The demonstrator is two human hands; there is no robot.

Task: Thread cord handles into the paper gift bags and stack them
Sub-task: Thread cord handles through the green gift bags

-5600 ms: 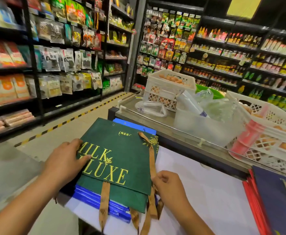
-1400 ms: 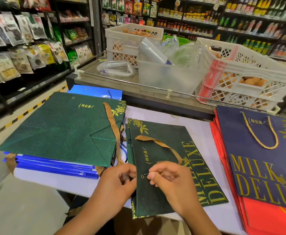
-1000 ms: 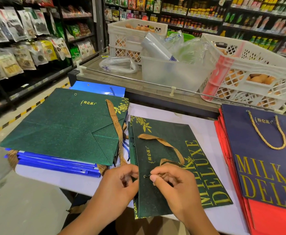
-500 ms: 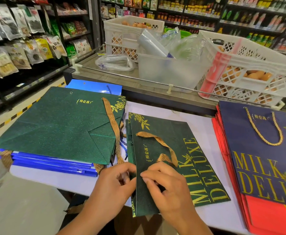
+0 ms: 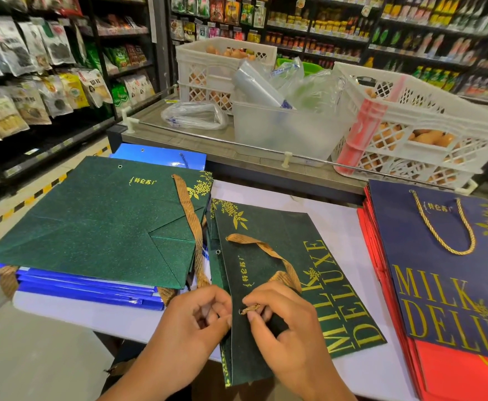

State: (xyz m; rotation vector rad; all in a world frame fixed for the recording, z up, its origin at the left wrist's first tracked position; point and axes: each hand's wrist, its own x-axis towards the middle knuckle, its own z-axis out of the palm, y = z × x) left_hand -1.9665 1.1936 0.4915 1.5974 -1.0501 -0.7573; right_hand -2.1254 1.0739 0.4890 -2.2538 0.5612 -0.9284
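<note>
The right hand (image 5: 290,328) pinches the gold ribbon handle (image 5: 268,256) at a hole in the green bag (image 5: 283,233), whose edge the left hand (image 5: 192,322) grips beside it.

My view: table (image 5: 338,224) in front, flat gift bag (image 5: 268,273) lying at its near centre. Ribbon handle (image 5: 268,253) lies on top of that bag. My left hand (image 5: 190,322) at bag's near left edge, right hand (image 5: 283,325) on bag just beside it, ribbon end between its fingertips. Stack of bags (image 5: 101,221) to left, touching centre bag's corner. Second stack (image 5: 451,273) at right edge, cord handle (image 5: 445,224) on top. Behind table, counter (image 5: 208,146); on it two crates (image 5: 222,68) (image 5: 427,125), tub (image 5: 286,131) between them. Shelves (image 5: 34,68) left and behind.
</note>
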